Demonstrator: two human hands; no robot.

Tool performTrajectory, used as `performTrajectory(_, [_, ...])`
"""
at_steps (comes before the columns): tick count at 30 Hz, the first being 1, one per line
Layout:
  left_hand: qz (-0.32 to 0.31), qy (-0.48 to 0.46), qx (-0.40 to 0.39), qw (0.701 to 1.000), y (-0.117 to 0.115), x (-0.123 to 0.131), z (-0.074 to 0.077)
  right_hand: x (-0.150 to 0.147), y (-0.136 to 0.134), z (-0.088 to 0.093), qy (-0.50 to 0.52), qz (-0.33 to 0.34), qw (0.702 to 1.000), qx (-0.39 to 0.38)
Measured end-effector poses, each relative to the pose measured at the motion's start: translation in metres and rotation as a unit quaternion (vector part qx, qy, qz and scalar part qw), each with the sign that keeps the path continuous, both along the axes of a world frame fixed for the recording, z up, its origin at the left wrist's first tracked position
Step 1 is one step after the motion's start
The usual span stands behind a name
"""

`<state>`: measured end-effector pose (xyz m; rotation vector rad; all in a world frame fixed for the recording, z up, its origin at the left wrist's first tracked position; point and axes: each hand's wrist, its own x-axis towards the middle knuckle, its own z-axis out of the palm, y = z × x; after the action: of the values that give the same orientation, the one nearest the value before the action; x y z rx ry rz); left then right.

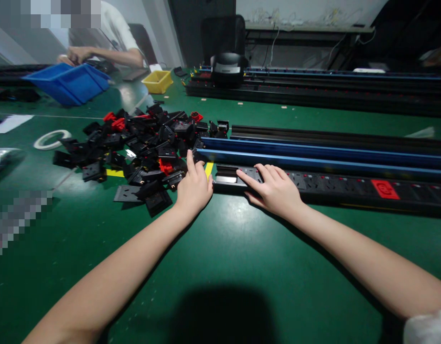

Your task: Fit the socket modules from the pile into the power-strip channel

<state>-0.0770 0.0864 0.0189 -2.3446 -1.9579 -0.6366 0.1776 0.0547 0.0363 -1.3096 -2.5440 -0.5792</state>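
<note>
A long black power strip (344, 191) lies across the table, with a row of socket modules and one red socket module (385, 189) set in it. My right hand (275, 188) rests over the strip, its fingers spread on the modules near the left end and its thumb along the near side. Left of those modules, a short stretch of the channel (226, 178) is bare. My left hand (194, 188) is by the strip's left end, index finger stretched toward a pile of loose black socket modules (166, 150). Nothing shows in its fingers, though their undersides are hidden.
Blue rails (313, 157) and a black rail (277, 132) lie behind the strip. A tape roll (52, 140), a blue bin (68, 83) and a yellow bin (157, 82) stand left. A person (116, 40) works across the table. More strips (306, 95) lie at the back.
</note>
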Motion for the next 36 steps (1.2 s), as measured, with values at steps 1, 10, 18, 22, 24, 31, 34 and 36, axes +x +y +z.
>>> performTrajectory(1, [-0.002,0.013,0.011,1.000,-0.0002,0.0003,0.0001,0.0001,0.0000,-0.0001,0.001,0.000,1.000,0.000])
performTrajectory(10, [-0.015,0.055,0.070,0.996,-0.0008,-0.0001,0.0008,0.0002,0.0000,-0.0008,-0.002,-0.002,1.000,0.004])
performTrajectory(18, [-0.005,0.060,0.062,0.996,0.0031,-0.0019,0.0008,0.0005,0.0000,-0.0011,-0.004,-0.002,1.000,0.008])
performTrajectory(22, [-0.017,0.049,0.075,0.996,0.0041,-0.0026,-0.0004,0.0003,-0.0001,-0.0009,-0.006,-0.002,1.000,0.007])
performTrajectory(24, [-0.021,0.038,0.074,0.996,0.0046,-0.0032,-0.0002,0.0003,-0.0001,-0.0011,-0.005,-0.002,1.000,0.008])
performTrajectory(31, [0.001,-0.034,0.032,0.999,0.0066,-0.0051,0.0050,0.0005,0.0002,-0.0016,-0.010,-0.002,1.000,0.019])
performTrajectory(34, [-0.005,-0.055,0.028,0.998,0.0070,-0.0053,0.0037,0.0005,0.0000,-0.0013,-0.010,-0.003,1.000,0.021])
performTrajectory(36, [-0.013,-0.079,0.038,0.996,0.0082,-0.0059,0.0003,0.0004,0.0000,-0.0011,-0.010,-0.002,1.000,0.021])
